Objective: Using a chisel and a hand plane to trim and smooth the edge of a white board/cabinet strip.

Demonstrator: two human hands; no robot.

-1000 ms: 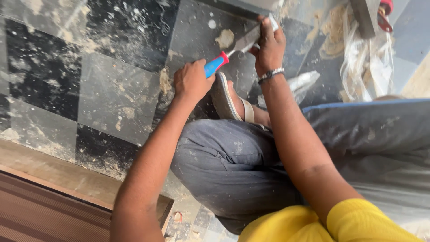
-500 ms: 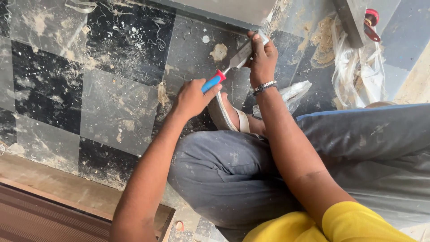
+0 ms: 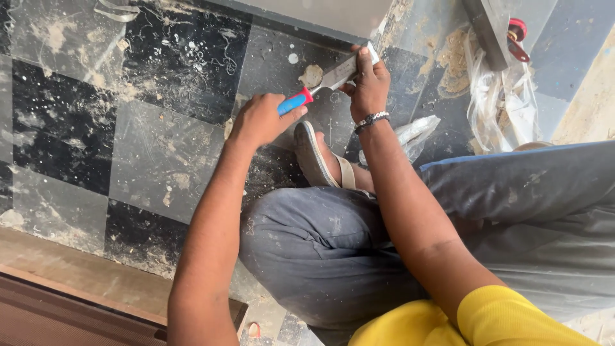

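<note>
Scraper (image 3: 323, 86) is gripped at its blue-red handle by the left hand (image 3: 259, 122); its blade is pinched by the right hand (image 3: 368, 83) above the checkered floor (image 3: 147, 147).

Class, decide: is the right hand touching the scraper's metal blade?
Touching. The head view shows the right hand with its fingers pressed on the scraper blade.

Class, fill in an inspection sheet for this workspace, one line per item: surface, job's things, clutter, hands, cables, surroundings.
Surface: tiled floor in black and grey squares, scratched and spattered with pale residue.
Job's things: scraper with a red and blue handle and a metal blade, its tip by a grey edge.
Clutter: crumpled clear plastic; pale lump beside the blade.
Hands: left hand grips the handle; right hand presses on the blade.
Cables: nothing seen.
Surroundings: wooden strip at lower left; sandalled foot under the arms.
</note>
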